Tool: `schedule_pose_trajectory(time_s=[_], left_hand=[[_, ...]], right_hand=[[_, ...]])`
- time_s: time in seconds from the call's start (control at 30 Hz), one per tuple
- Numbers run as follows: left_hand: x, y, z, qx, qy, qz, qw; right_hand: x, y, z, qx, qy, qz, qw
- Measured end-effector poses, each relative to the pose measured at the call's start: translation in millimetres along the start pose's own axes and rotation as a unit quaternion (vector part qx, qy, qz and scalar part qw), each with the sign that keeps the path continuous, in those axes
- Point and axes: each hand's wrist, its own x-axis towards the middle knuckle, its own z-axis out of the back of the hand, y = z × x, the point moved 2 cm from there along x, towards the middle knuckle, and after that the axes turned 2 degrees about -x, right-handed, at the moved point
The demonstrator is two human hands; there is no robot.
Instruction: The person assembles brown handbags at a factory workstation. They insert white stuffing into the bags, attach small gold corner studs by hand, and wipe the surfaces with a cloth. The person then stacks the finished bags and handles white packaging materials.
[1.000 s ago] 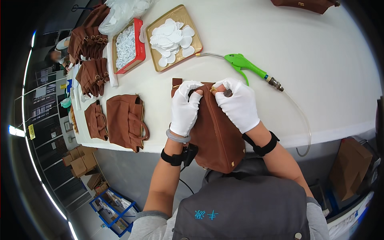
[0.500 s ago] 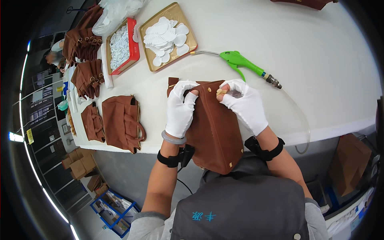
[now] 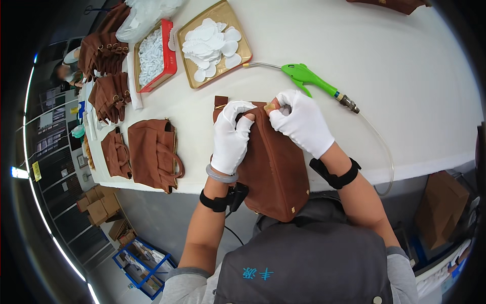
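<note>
Both gloved hands pinch the brown bag's (image 3: 273, 167) top edge: left hand (image 3: 230, 139) gripping it, right hand (image 3: 302, 121) closed beside. Bag hangs off the desk (image 3: 405, 76); finished-looking bags (image 3: 152, 152) lie well left.

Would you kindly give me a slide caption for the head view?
Gloved left hand and right hand pinch the top edge of a brown bag at the white table.

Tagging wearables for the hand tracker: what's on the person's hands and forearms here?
Both the left hand and right hand wear white fabric gloves. The left wrist carries a pale translucent bangle and, below it, a black strap with a cable hanging off. The right wrist has a black strap. Forearms bare; grey short sleeves.
</note>
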Motion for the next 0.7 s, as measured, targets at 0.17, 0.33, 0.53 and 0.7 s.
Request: schedule_pose_trajectory(time_s=[0.17,0.33,0.53,0.7], left_hand=[[-3,8,2,-0.027,0.004,0.012,1.000],[-2,7,-1,-0.054,0.006,0.030,0.998],[-1,1,-1,-0.033,0.005,0.021,0.999],[-1,5,-2,-0.022,-0.004,0.011,1.000]], right_hand=[[-3,-45,31,0.256,-0.157,-0.084,0.950],[-21,-50,18,0.172,-0.200,-0.145,0.953],[-15,-51,2,0.005,-0.180,0.027,0.983],[-11,-51,-7,-0.158,-0.204,0.104,0.961]])
